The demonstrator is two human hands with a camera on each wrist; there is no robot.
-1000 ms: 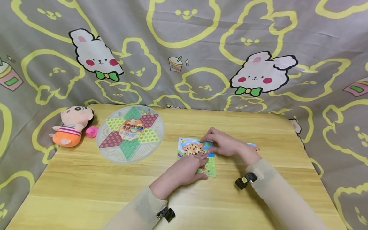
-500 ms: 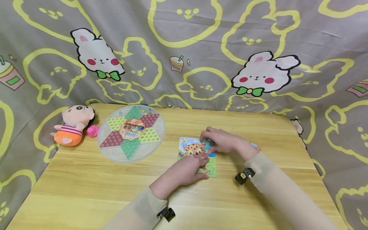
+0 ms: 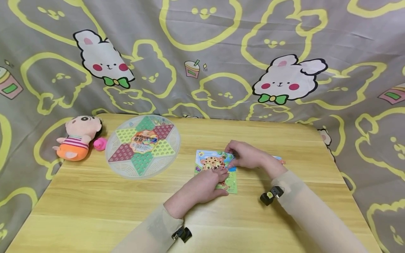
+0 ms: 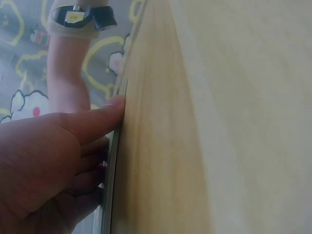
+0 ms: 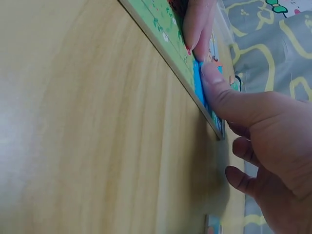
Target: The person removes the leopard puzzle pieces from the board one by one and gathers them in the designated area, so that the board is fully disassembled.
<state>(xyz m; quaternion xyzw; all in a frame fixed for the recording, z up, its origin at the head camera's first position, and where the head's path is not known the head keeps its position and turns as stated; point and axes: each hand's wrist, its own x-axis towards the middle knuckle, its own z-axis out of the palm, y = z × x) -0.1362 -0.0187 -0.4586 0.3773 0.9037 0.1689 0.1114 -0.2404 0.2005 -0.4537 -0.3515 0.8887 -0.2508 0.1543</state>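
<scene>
A leopard jigsaw board (image 3: 211,163) lies flat on the wooden table (image 3: 95,203), a little right of the middle. My left hand (image 3: 205,184) rests flat on the board's lower half, fingers straight, thumb at the board's near edge (image 4: 116,146). My right hand (image 3: 245,156) sits at the board's upper right corner with its fingers curled. Its thumb presses a blue puzzle piece (image 5: 197,83) at the board's edge (image 5: 165,36), and the index finger curls over the piece's far side. The left hand's fingertip (image 5: 195,24) lies just beside that thumb.
A round plastic Chinese checkers set (image 3: 143,146) stands at the back left. Beside it at the table's left edge are a plush doll (image 3: 77,137) and a small pink duck (image 3: 100,144). A loose piece (image 3: 278,159) lies behind my right wrist. Printed cloth surrounds the table.
My right hand has drawn back to the right from across the board's top and curled its fingers at the upper right corner. The left hand has stayed put.
</scene>
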